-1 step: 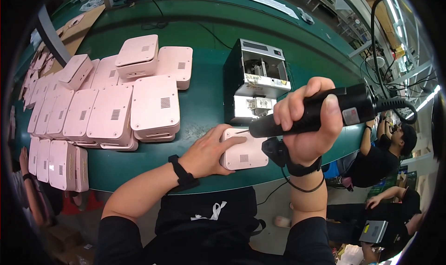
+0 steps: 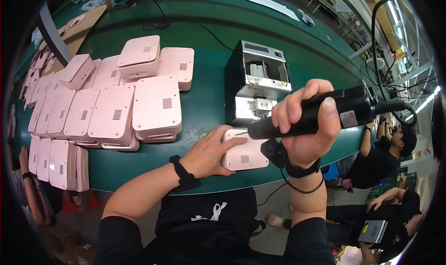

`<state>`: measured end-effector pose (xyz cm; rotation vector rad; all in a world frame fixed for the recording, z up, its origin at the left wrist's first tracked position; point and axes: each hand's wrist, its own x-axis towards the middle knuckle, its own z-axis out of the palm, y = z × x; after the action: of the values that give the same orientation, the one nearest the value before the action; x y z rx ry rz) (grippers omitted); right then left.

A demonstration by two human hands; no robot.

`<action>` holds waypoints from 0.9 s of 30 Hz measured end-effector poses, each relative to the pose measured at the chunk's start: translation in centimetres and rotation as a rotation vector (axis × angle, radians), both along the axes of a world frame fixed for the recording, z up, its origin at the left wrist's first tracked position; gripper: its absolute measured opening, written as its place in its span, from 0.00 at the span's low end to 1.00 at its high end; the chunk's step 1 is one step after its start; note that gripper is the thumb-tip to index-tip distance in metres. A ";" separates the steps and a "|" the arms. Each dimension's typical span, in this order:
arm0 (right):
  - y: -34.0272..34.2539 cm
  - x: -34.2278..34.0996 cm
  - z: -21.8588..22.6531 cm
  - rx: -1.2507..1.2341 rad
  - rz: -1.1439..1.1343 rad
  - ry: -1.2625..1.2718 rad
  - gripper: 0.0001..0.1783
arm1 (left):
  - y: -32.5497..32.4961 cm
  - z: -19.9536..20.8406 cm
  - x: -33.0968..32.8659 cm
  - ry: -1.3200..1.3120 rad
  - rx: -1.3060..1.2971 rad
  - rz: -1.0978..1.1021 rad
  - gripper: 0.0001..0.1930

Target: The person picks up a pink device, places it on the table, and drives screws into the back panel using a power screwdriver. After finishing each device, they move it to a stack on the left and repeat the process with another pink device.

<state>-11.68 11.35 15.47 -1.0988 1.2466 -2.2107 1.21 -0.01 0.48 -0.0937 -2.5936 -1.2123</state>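
A pink rounded plastic case (image 2: 251, 154) with a small vent grille lies near the table's front edge. My left hand (image 2: 211, 151) grips its left side, thumb across the top face and fingers around the edge. In my right hand (image 2: 309, 119) is a black corded electric screwdriver (image 2: 334, 108), tilted, with fingers and thumb wrapped round its body. Its thin bit points left and down to the case's far left corner. Whether the tip sits on a screw is too small to tell. Just beyond stands a black and silver screw feeder (image 2: 258, 81).
Several similar pink cases (image 2: 111, 112) stand in stacks on the left of the green table (image 2: 204, 84). The screwdriver's cord (image 2: 376, 37) hangs at the right. A metal post (image 2: 52, 35) rises at the far left. Other people (image 2: 376, 158) are at the right, beyond the table.
The inner part of the screw feeder has changed position. The whole view has shifted slightly. Both hands, the case and the screwdriver keep nearly the same places.
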 end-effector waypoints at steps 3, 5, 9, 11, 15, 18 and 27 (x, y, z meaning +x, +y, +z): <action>-0.2 0.7 -0.3 0.041 0.006 0.022 0.17 | 0.4 -0.1 0.3 0.013 0.012 -0.006 0.41; -0.6 0.7 -0.5 0.063 0.008 0.032 0.17 | 0.0 -0.1 0.4 0.014 0.007 0.000 0.42; -1.4 0.2 -1.2 0.092 -0.041 0.055 0.16 | -0.2 0.1 -0.2 0.012 0.021 -0.010 0.42; -0.9 -0.4 -1.6 0.108 -0.063 0.035 0.14 | 0.2 0.5 -1.0 0.000 0.051 -0.037 0.43; -1.7 -0.3 -3.2 0.073 -0.030 -0.095 0.15 | 0.7 0.7 -1.4 -0.057 0.019 -0.019 0.46; -2.4 0.1 -1.6 0.174 -0.051 0.121 0.07 | 0.8 1.6 -0.7 0.000 -0.016 -0.017 0.43; -1.2 1.3 -4.3 0.101 0.125 -0.092 0.08 | 1.3 -0.1 0.8 -0.016 -0.018 0.058 0.40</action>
<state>-10.34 10.11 11.12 -0.9972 1.2026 -2.0586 2.04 1.28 0.42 -0.0124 -2.6029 -1.1745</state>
